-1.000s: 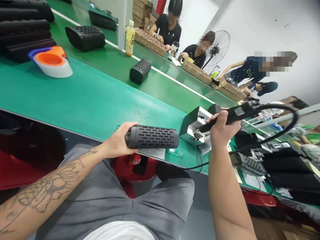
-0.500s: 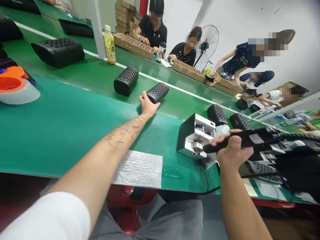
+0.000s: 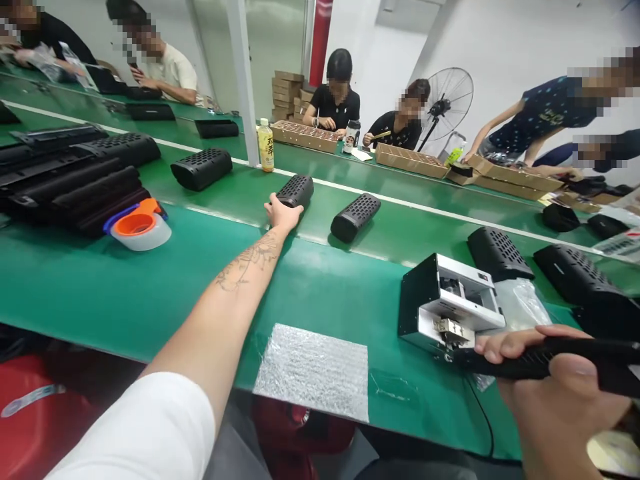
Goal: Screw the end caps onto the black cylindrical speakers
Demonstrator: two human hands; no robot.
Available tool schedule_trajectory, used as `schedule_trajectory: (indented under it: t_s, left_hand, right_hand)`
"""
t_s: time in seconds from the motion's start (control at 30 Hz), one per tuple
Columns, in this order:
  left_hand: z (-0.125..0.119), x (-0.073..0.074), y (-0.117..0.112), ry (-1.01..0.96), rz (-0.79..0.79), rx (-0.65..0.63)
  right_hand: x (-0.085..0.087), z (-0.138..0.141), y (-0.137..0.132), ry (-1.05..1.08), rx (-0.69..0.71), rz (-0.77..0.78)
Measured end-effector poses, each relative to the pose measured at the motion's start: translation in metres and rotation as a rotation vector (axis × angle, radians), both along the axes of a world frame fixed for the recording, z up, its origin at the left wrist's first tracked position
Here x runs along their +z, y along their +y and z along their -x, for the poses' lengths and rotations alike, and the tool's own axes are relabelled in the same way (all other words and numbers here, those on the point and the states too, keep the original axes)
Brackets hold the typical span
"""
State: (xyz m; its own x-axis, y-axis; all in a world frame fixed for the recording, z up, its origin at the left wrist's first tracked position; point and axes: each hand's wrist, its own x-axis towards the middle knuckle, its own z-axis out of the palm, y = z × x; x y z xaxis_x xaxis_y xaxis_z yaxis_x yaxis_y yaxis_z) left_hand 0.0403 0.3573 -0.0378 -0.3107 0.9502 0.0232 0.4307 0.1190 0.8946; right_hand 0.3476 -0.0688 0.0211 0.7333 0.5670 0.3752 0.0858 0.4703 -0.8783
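Note:
My left hand [image 3: 283,215] reaches across the green bench and is closed around the near end of a black perforated housing [image 3: 297,189] on the green belt. To its right lies another such housing [image 3: 356,217], apart from the hand. My right hand [image 3: 565,383] grips a black electric screwdriver [image 3: 613,363], held nearly level. The driver's front end is at the outlet of a black-and-white screw feeder [image 3: 450,310]; whether its tip touches a screw cannot be made out.
A foam sheet [image 3: 315,373] lies at the bench's front edge. An orange-and-white tape dispenser [image 3: 140,230] and a stack of black housings [image 3: 70,180] are at left. A post [image 3: 243,80] and a yellow bottle [image 3: 266,147] stand beyond the belt. Several people work opposite.
My view has swung left. My left hand has let go of the right-hand housing and taken hold of the one to its left. The screwdriver stays in my right hand at the feeder.

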Motion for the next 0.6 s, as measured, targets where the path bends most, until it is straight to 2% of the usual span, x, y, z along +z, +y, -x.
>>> schedule_trajectory:
  t_s: [0.07,0.17,0.27,0.33,0.4,0.47,0.53,0.6]
  left_hand:
    - [0.024,0.002,-0.028,0.011,-0.039,-0.02]
    - [0.08,-0.008,-0.098,0.081,-0.205,-0.169]
    - [0.146,-0.033,-0.177,0.15,-0.331,-0.42]
    - [0.177,-0.053,-0.227,0.155,-0.35,-0.574]
    - [0.19,-0.069,-0.27,0.143,-0.356,-0.709]
    - [0.19,-0.078,-0.301,0.13,-0.373,-0.82]
    - [0.184,-0.083,-0.318,0.128,-0.403,-0.897]
    - [0.179,-0.087,-0.324,0.135,-0.439,-0.934]
  right_hand:
    - [0.003,0.017,-0.002,-0.068,-0.045,-0.013]
    - [0.008,0.038,-0.009,-0.164,-0.006,-0.092]
    - [0.015,0.05,-0.018,-0.215,0.099,-0.158]
    - [0.022,0.058,-0.027,-0.223,0.154,-0.202]
    - [0.03,0.068,-0.036,-0.214,0.196,-0.237]
    - [0.035,0.081,-0.044,-0.199,0.247,-0.237]
    - [0.035,0.094,-0.049,-0.188,0.31,-0.229]
    - [0.031,0.108,-0.048,-0.178,0.38,-0.228]
